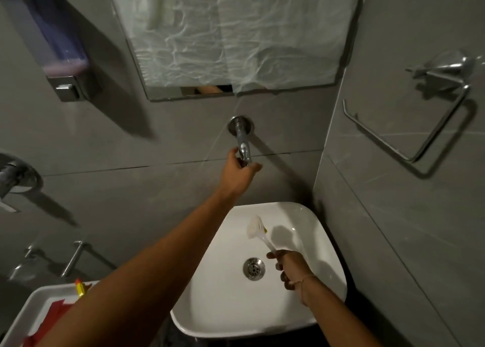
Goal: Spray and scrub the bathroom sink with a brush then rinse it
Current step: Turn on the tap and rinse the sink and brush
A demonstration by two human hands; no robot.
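A white square sink (225, 302) with a metal drain (253, 268) sits against grey tiled walls. A chrome wall spout (242, 141) juts out above it. My left hand (240, 172) reaches up and is closed around the spout's tip. My right hand (287, 266) hovers over the basin's right side and holds a white brush (258, 229) by its thin handle, with the bristle head raised over the back of the bowl. No water stream is visible.
A soap dispenser (60, 50) with pink liquid hangs at the upper left. A covered mirror (236, 31) is above the spout. A metal towel ring (409, 126) is on the right wall. A white tray (34, 310) with red and yellow items sits lower left.
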